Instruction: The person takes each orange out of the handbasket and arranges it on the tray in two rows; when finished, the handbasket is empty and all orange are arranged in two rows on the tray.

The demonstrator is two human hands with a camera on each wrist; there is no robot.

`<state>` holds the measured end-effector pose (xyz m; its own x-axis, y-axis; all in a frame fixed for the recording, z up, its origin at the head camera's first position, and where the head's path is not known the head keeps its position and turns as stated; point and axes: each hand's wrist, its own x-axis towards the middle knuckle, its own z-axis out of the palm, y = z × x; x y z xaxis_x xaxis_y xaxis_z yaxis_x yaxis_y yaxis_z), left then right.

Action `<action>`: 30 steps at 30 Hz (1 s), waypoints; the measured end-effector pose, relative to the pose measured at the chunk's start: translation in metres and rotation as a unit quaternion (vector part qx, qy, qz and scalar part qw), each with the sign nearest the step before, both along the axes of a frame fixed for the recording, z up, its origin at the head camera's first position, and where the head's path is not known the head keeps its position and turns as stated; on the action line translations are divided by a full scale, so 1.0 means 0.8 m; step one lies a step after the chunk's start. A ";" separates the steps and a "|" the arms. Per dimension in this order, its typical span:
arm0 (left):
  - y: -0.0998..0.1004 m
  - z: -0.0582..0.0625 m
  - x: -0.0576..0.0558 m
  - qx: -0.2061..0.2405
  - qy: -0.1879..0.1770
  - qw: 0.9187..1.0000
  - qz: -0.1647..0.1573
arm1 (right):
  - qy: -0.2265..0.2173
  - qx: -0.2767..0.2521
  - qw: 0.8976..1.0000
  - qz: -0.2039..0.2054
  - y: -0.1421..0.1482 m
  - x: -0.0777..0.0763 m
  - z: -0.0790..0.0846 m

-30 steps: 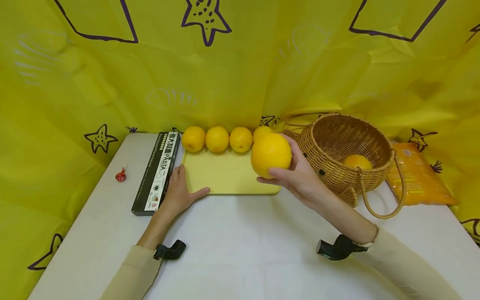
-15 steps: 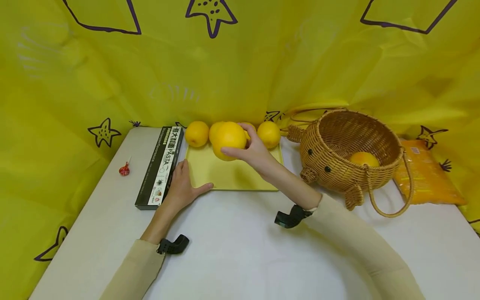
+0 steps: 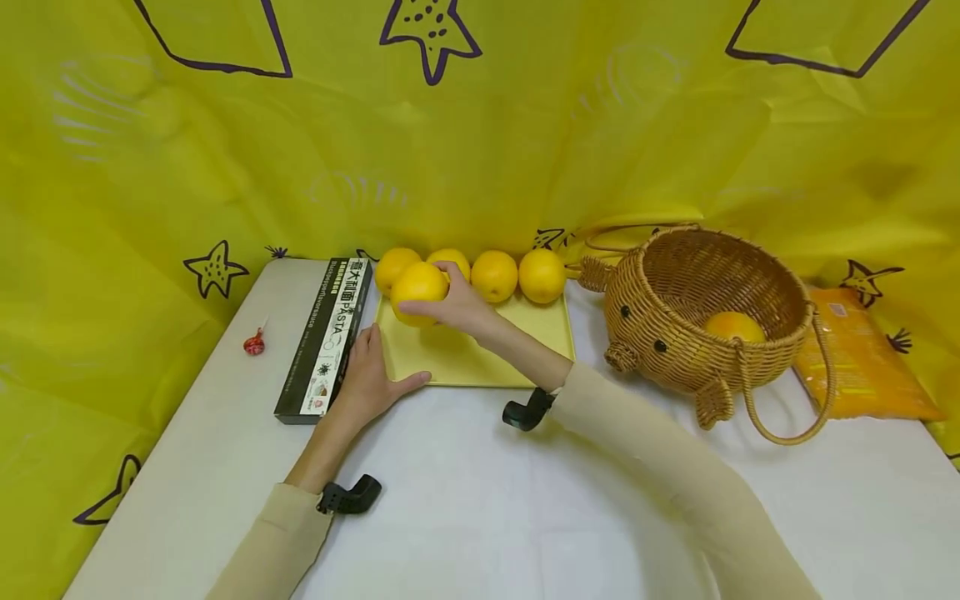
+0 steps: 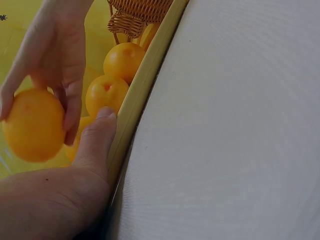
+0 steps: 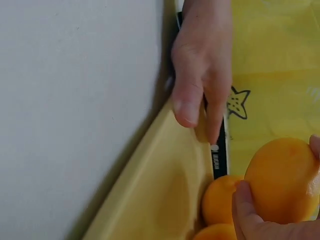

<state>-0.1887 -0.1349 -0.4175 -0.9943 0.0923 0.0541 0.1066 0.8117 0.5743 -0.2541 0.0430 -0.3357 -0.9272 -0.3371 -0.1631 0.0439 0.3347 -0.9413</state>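
While the right hand (image 3: 459, 307) curls its fingers round one orange (image 3: 417, 293) above the left part of a yellow tray (image 3: 450, 360), left hand (image 3: 367, 381) at the tray's near-left corner, fingers nearly straight, thumb spread, four oranges (image 3: 495, 277) along its far edge, wicker basket (image 3: 693, 360) to its right

R hand (image 3: 457, 306) grips an orange (image 3: 417, 293) over tray (image 3: 480, 358); L hand (image 3: 371, 382) at tray's near-L corner; 4 other oranges (image 3: 495, 277) along far side; pasta box (image 3: 325, 342) L of tray, wicker bskt (image 3: 675, 354) R.
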 end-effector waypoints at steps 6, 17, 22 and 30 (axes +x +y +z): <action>0.001 0.001 0.001 0.006 0.006 1.000 0.000 | -0.014 -0.027 1.000 0.001 -0.026 -0.009 -0.017; -0.005 -0.005 0.013 0.002 -0.015 1.000 0.007 | 0.048 0.018 0.998 0.024 -0.047 -0.007 -0.041; 0.000 -0.003 0.017 -0.002 -0.013 1.000 0.009 | 0.058 0.035 0.997 0.025 -0.050 -0.006 -0.045; 0.005 0.001 0.011 0.004 -0.022 1.000 0.014 | 0.068 0.048 0.996 0.036 -0.058 -0.017 -0.042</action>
<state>-0.1799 -0.1309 -0.4167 -0.9979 0.0641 0.0105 0.0582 0.8091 0.5848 -0.2675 -0.0031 -0.3693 -0.9168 -0.3926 -0.0732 -0.1088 0.4219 -0.9001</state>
